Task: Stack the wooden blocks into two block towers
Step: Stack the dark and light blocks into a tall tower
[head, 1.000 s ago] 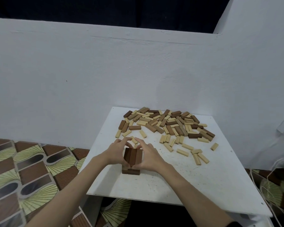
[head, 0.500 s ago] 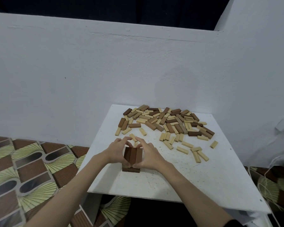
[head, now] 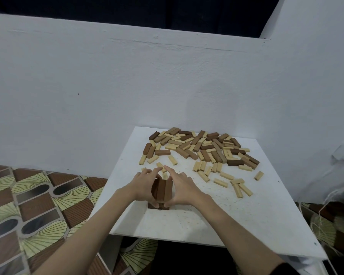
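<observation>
- Head view, worktop (head: 246, 215) seen from above: the left hand (head: 142, 184) presses against the left side of a started tower (head: 162, 192) of dark wooden blocks, fingers reaching along its far edge and thumb at its near corner, cupping it rather than lifting it.
- At centre, toward the 6 o'clock edge of the worktop, that tower stands only two layers high as far as can be seen: three dark blocks side by side on top, and a lower layer that shows just as a dark strip under the thumbs.
- The right hand (head: 182, 188) mirrors the left, pressed to the tower's right side, its fingertips nearly meeting the left's beyond the blocks; the pair appear to be squaring the layer.
- From 12 to 2 o'clock, the loose pile (head: 203, 149) of dark and pale blocks lies unsorted, well apart from the tower, with pale strays trailing toward 3 o'clock.
- By this showing the job has barely begun: one tower is started, no second tower is visible, and nearly all blocks remain to be stacked.
</observation>
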Motion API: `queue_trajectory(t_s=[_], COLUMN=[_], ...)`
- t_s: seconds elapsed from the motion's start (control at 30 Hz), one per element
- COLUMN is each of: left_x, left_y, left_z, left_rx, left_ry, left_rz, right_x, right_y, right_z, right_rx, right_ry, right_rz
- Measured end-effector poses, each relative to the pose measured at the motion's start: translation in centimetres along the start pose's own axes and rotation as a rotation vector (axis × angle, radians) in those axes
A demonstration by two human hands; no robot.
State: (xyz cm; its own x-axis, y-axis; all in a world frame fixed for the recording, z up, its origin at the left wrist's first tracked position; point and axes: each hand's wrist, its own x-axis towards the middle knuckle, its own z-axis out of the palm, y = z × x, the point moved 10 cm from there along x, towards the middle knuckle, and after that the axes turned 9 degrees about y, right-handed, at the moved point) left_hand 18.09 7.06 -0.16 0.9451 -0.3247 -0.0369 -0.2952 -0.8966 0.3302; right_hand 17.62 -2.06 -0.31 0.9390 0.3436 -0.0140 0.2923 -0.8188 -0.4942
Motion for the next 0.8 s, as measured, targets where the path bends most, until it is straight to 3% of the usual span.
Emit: queue_trajectory(t_s=[0.63, 0.73, 0.8], left_x=[0.1, 0.0, -0.4], left_y=[0.0, 0.1, -0.3], left_z=[0.1, 0.1, -0.4], left_rx=[-0.016, -0.050, -0.200], left_ry=[0.012, -0.004, -0.025], left_rz=[-0.030, -0.043, -0.098], right_x=[-0.1, -0.2, -0.5], right_y=[-1.0, 0.0, 1.0], right_z=[-0.3, -0.1, -0.4], right_rx=[-0.017, -0.018, 0.043], right_ry=[-0.035, -0.078, -0.108], right_rz=[0.001, 0.069, 0.160])
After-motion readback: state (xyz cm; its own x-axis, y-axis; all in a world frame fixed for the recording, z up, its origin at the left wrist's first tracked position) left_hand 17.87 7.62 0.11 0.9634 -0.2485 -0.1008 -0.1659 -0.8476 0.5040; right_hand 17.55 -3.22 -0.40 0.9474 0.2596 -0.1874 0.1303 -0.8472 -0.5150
